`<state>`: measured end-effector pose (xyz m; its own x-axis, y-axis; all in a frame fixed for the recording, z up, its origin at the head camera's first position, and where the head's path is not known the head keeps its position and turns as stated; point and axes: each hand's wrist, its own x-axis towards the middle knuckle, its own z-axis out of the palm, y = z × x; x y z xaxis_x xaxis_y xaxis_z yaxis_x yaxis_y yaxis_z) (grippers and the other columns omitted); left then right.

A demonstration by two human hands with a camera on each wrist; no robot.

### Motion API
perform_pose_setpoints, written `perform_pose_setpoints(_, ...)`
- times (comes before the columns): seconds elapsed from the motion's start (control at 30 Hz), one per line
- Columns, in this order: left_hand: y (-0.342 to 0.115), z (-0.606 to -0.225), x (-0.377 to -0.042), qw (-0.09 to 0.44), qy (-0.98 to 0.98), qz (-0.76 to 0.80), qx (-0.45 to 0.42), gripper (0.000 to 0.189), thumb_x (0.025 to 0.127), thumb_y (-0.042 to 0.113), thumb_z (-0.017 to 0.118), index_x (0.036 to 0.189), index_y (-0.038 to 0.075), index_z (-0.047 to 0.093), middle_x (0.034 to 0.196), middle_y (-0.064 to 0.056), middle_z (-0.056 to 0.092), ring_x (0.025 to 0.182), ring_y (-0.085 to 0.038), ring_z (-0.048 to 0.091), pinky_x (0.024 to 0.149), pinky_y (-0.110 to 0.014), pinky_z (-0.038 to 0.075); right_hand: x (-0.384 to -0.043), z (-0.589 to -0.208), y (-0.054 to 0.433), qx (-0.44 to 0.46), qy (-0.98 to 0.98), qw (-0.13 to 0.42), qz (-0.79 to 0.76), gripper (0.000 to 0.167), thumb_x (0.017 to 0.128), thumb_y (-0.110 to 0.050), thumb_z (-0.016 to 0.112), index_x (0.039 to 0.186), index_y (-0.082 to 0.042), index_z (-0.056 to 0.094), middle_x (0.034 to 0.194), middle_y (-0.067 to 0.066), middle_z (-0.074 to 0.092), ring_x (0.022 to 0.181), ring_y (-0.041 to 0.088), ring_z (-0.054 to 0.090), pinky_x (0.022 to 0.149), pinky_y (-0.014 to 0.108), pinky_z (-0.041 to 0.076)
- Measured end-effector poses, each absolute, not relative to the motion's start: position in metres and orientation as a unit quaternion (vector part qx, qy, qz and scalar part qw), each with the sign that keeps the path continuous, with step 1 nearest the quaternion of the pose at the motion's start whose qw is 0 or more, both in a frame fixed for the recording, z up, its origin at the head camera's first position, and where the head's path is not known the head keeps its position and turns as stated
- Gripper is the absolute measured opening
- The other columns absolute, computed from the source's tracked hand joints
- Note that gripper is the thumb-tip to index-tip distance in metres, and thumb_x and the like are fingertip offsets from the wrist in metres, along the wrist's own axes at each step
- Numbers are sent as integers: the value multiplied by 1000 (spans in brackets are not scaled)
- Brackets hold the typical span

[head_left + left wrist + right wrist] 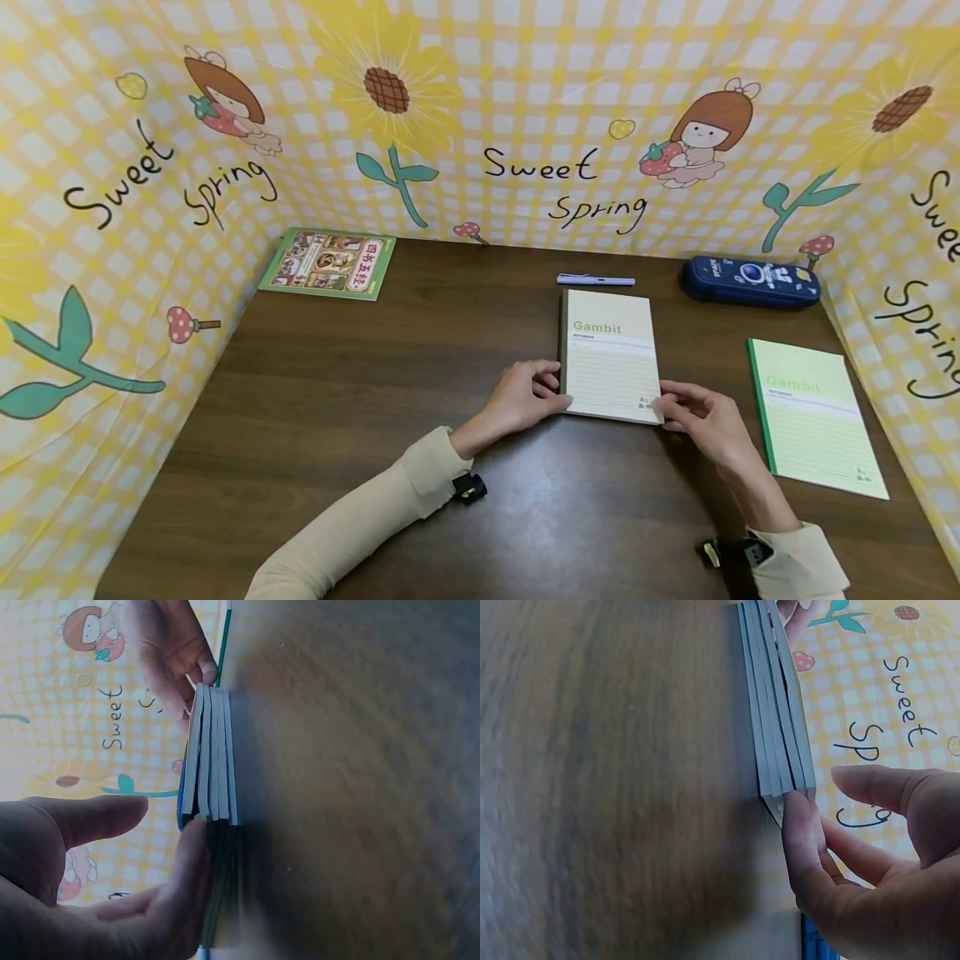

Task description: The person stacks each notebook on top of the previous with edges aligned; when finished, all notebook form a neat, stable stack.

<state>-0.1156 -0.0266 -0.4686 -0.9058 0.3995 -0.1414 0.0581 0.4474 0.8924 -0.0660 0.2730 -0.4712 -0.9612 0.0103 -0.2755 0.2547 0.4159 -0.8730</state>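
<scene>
A stack of several notebooks (213, 757) lies on the table, with a cream Gambit notebook (611, 358) with a dark spine on top. My left hand (521, 396) is at the stack's near left corner. In the left wrist view one fingertip touches the edge, while another digit stands apart from it. At the near right corner is my right hand (708, 421); the right wrist view shows a fingertip against the page edges and another digit off the stack. Neither hand is wrapped round the stack. The layers look slightly uneven at their edges.
A pale green notebook (817, 417) lies to the right. Behind the stack are a lavender pen (596, 280) and a dark blue pencil case (750, 282). A green-bordered book (330, 263) lies far left. Yellow checked cloth (525, 100) walls the table on three sides.
</scene>
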Motion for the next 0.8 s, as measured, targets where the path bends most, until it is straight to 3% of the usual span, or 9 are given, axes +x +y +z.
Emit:
perform_pose_setpoints(0.27,-16,-457,-109,90,888,401,204,54,100,29,71,147,7,57,127,-14,65,113,-29,63,97,-40,53,-55,-466,284,56,845,106,-521,49,106,-27,63,146,2,56,126,24,65,95,-2,68,81,25,64)
perform_pose_setpoints(0.47,0,-450,-107,22,909,300,288,44,101,29,70,140,8,64,135,-10,62,120,-26,60,105,-39,52,-43,-466,302,41,862,80,-500,48,106,-26,62,144,3,56,125,25,68,95,-2,71,77,25,64)
perform_pose_setpoints(0.8,46,-444,-105,47,876,183,444,46,104,35,64,144,12,60,144,-4,61,133,-20,59,110,-29,51,-15,-467,344,45,922,-1,-386,40,104,-23,66,136,0,63,114,14,72,83,-12,68,65,23,61)
